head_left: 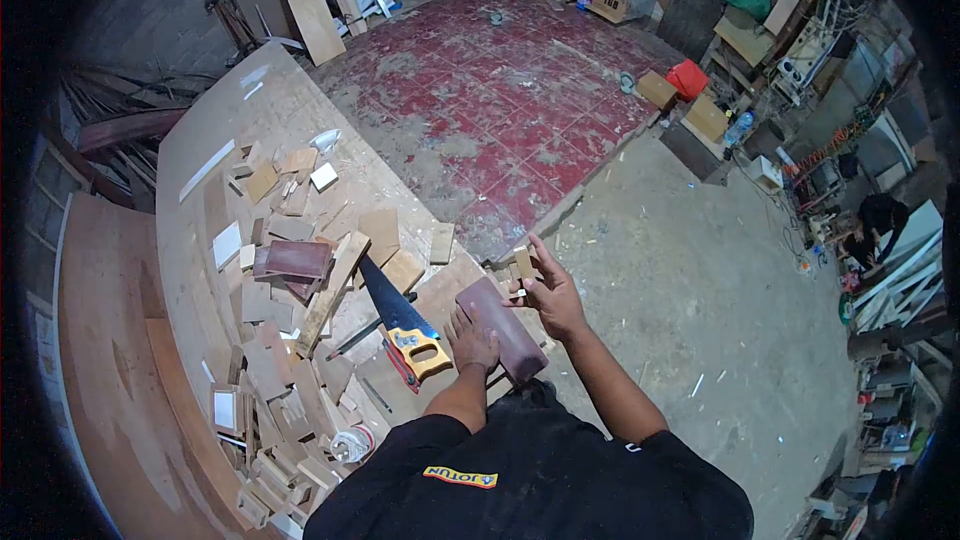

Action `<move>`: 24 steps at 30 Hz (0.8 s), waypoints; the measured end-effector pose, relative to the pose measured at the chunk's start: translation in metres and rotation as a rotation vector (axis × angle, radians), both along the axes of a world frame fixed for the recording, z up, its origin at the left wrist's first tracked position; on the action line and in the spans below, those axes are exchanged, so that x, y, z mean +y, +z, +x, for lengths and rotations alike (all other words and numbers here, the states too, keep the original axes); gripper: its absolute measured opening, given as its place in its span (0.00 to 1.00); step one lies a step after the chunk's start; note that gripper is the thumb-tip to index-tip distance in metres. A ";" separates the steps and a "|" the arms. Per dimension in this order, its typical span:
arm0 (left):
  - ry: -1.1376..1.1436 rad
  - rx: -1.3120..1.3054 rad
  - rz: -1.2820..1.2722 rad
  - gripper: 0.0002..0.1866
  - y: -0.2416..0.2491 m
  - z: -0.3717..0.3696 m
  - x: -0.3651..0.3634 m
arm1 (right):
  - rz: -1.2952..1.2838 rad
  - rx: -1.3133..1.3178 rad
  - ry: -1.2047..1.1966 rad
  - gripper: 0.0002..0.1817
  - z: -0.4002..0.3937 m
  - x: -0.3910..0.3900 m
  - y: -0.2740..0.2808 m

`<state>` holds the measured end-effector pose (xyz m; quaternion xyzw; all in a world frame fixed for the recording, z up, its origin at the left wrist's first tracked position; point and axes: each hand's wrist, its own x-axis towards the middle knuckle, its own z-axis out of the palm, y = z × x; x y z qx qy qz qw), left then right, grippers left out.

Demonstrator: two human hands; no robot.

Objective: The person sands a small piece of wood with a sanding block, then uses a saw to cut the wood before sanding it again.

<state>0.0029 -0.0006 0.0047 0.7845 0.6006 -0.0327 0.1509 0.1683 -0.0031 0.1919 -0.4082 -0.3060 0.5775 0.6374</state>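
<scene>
A maroon block with rounded edges (pixel 500 325) lies at the near edge of the workbench, close to my body. My left hand (pixel 474 344) rests flat on its left side, fingers stretched out. Just beyond its right side, my right hand (pixel 556 298) is raised, pinching a small wooden block (pixel 524 262) between thumb and fingers. To the left of my left hand is a handsaw (pixel 400 315) with a yellow handle, its dark blade pointing away from me. A red-handled tool (pixel 400 365) lies beside the saw handle.
Wood offcuts (pixel 270 370) and another maroon piece (pixel 300 260) crowd the workbench (pixel 180 280). A white roll or tub (pixel 352 443) stands near my left elbow. Red tiles (pixel 480 100) cover the floor ahead. Along the right wall, a person (pixel 878 225) is beside piled materials.
</scene>
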 end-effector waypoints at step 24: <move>-0.005 -0.024 0.044 0.43 -0.004 -0.001 0.000 | -0.098 0.011 -0.049 0.29 0.003 0.002 -0.008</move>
